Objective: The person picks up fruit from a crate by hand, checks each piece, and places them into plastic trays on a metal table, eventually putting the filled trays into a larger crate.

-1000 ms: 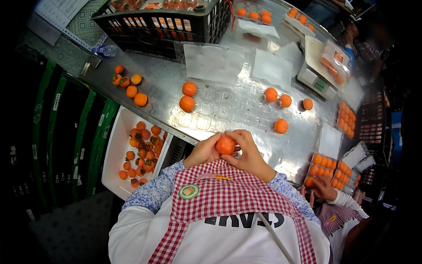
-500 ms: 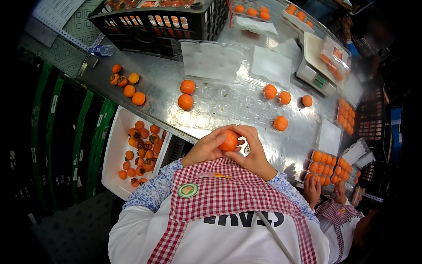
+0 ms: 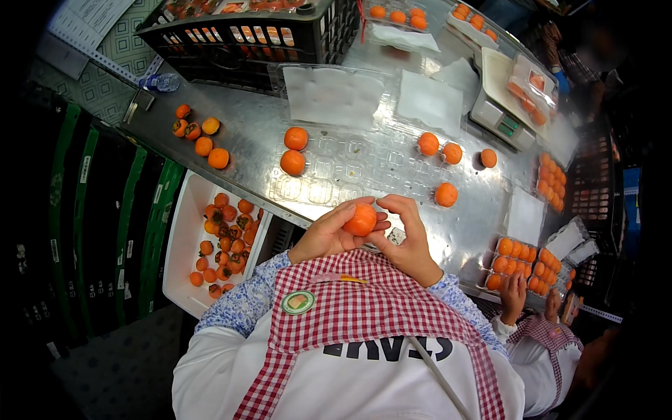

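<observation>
My left hand point(image 3: 323, 236) cradles a smooth orange persimmon point(image 3: 360, 220) in front of my apron, with the thumb on its side. My right hand point(image 3: 413, 250) is just to its right, thumb and forefinger spread apart; whether they touch the fruit is hard to tell. Beyond my hands, a clear moulded plastic tray point(image 3: 329, 168) lies on the metal table, with two persimmons point(image 3: 292, 162) at its left side. Another clear tray to the right bears several persimmons point(image 3: 446, 194). Loose persimmons point(image 3: 203, 146) sit at the table's left end.
A white bin point(image 3: 183, 280) of persimmons stands below the table edge at left. At the back are a black crate point(image 3: 245, 52), white pads point(image 3: 334, 94) and a scale point(image 3: 505, 126). A co-worker's hand point(image 3: 514, 297) rests by filled trays point(image 3: 514, 260) at right.
My right hand has opened and drawn slightly away from the persimmon, which stays in my left hand. At right, the co-worker's hands have shifted rightward.
</observation>
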The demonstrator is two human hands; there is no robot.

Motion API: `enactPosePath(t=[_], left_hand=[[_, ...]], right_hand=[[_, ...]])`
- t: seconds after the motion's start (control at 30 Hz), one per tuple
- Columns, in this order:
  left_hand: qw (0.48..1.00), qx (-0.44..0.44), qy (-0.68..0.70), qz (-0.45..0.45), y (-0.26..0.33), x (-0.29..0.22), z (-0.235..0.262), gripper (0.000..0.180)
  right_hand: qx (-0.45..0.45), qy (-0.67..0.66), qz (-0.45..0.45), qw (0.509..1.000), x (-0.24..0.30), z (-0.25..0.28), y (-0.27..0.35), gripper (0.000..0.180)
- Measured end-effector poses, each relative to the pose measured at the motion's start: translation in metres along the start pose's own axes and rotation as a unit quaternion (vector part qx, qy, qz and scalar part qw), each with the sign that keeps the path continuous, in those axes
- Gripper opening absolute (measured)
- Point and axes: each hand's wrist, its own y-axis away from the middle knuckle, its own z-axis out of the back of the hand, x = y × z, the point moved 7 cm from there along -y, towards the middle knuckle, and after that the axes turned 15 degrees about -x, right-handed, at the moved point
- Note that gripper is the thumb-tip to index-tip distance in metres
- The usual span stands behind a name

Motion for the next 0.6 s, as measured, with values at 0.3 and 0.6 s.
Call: enactPosePath(t=[0.3, 0.6], left_hand=[[0.996, 0.033, 0.077, 0.011, 0.002, -0.001, -0.012, 0.055], [0.997, 0.066, 0.024, -0.021, -0.004, 0.000, -0.015, 0.060]], right_hand=[[0.010, 0.028, 0.020, 0.999, -0.005, -0.001, 0.000, 0.058], [0.000, 0.007, 0.006, 1.000, -0.010, 0.006, 0.001, 0.056]])
